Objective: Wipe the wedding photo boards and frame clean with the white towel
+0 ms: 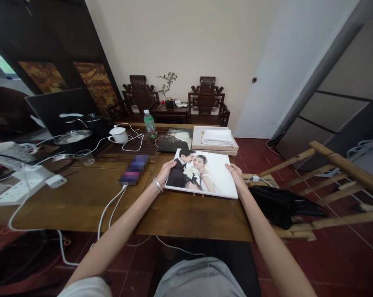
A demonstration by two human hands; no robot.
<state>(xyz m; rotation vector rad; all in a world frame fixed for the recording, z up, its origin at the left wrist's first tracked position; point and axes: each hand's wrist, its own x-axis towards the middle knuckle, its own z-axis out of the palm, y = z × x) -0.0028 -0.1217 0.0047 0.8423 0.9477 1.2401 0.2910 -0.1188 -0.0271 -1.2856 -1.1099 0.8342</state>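
A white wedding photo album [220,175], with a couple pictured on its cover, is held between my two hands just above the wooden table [180,216]. My left hand [166,172] grips its left edge, thumb on top and the other fingers underneath. On the opposite side my right hand [236,173] holds the right edge in the same way. Behind the album lies a dark wedding picture [171,140] showing a white dress. Beside that is a shallow box [199,138] with a folded white cloth [217,137] on it.
Left of the album lies a phone [133,170] on charging cables. A green bottle [149,124], a lidded white cup [118,134] and a clear plastic cup [86,156] stand farther back. A white power strip [22,185] sits at left. A black bag [276,202] rests on a wooden chair at right.
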